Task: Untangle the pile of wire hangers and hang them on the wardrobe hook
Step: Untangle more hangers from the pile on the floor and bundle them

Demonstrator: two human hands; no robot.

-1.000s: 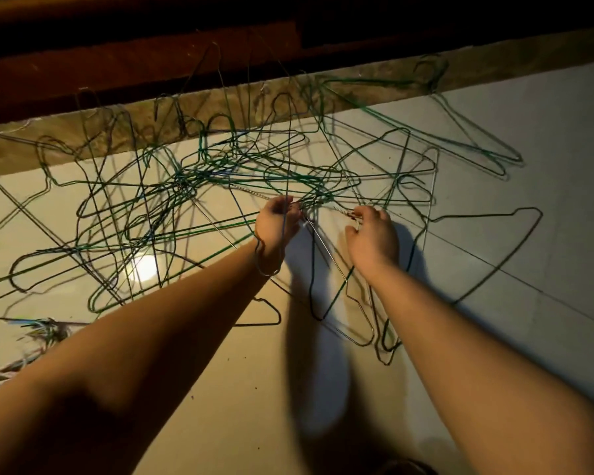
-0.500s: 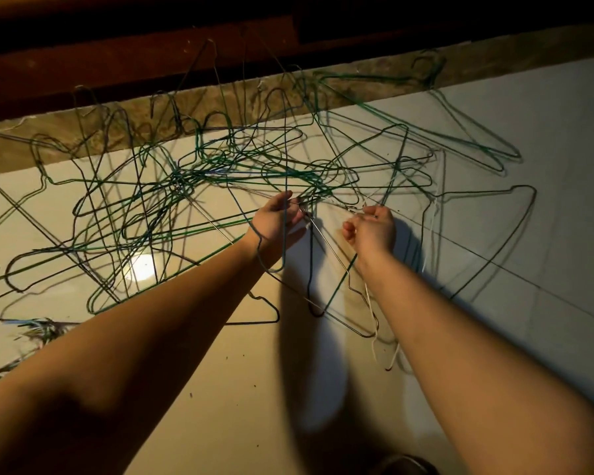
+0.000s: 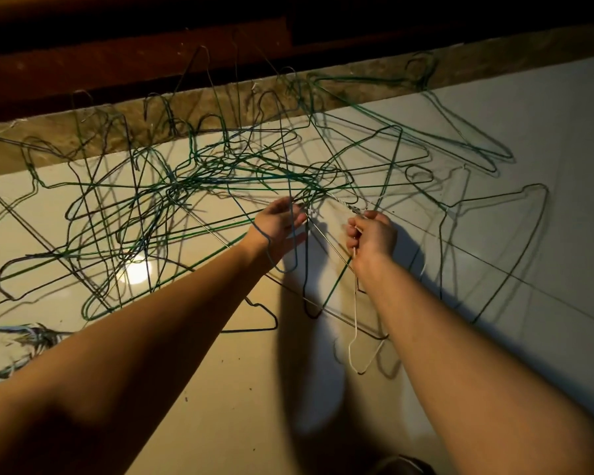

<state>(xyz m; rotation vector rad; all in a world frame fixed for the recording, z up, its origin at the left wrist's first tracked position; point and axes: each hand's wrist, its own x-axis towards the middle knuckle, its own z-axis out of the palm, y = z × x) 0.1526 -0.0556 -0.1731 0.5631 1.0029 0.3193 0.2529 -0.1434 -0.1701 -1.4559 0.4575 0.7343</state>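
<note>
Our left hand (image 3: 282,228) is slack now, not clutching like a second ago; our right hand (image 3: 372,236) pinches the white hanger (image 3: 356,313) by its neck, loop dangling below that grip, tangled pile (image 3: 220,176) just beyond.

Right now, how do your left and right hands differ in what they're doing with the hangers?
The left hand is open, fingers stretched toward the hanger pile; the right hand is curled. The right hand grips a white hanger that dangles below it; the left hand grips nothing, though a dark wire crosses its wrist. Both hands are at the pile's near edge.
</note>
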